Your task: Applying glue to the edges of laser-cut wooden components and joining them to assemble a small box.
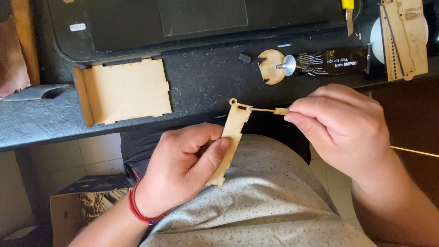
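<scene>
My left hand (183, 169) grips a long notched wooden strip (232, 132) with a small ring at its top end, held upright over my lap. My right hand (340, 123) pinches a thin wooden stick piece (270, 110) between thumb and fingers, its left end touching the top of the strip. Both pieces are pale laser-cut wood. On the dark table above lies a partly built wooden box panel (123, 89) with notched edges and one raised side.
A black glue tube (329, 61) with a metal nozzle rests on a small round wooden disc (270, 67). A wooden sheet of parts (404, 36) lies at the right, a yellow-handled knife (349, 13) by a dark cutting mat (192, 23). A cardboard box (77, 206) stands on the floor.
</scene>
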